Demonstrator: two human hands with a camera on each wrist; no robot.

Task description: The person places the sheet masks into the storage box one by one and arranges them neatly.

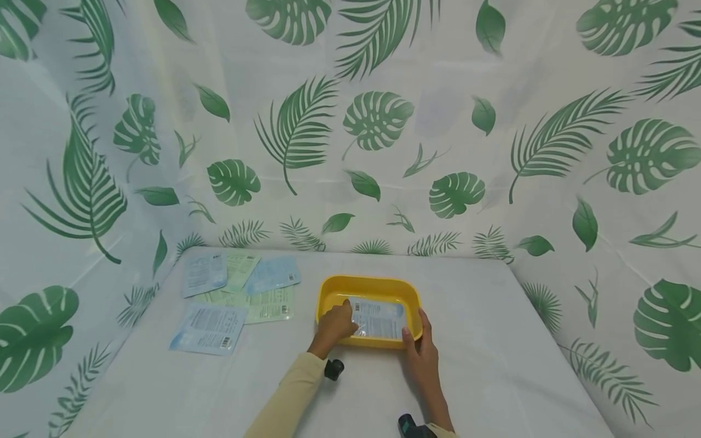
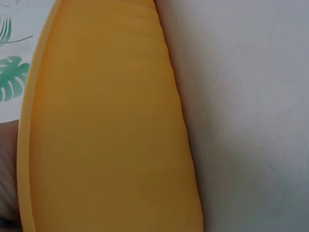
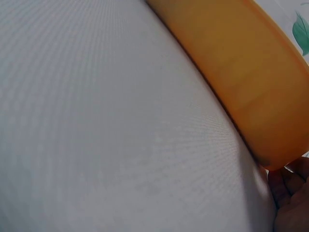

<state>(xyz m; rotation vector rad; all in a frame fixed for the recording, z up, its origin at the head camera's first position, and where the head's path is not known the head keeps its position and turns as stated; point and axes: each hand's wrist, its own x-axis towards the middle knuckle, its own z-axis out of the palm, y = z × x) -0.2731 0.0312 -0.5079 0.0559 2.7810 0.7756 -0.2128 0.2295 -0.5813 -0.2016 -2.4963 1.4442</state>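
Note:
A yellow plastic tray stands on the white-covered table, and a flat blue-and-white packet with fine print and a barcode lies inside it. My left hand reaches over the near left rim and pinches the packet's left end. At the tray's near right corner, my right hand grips the wall, thumb at the rim and fingers along the outside. The left wrist view is mostly filled by the tray's outer wall. In the right wrist view, the fingers touch the lower corner of the tray.
Left of the tray, several similar packets lie spread and overlapping: a blue one nearest, a green one behind it, and more blue ones farther back. A leaf-patterned curtain rises behind and beside the table.

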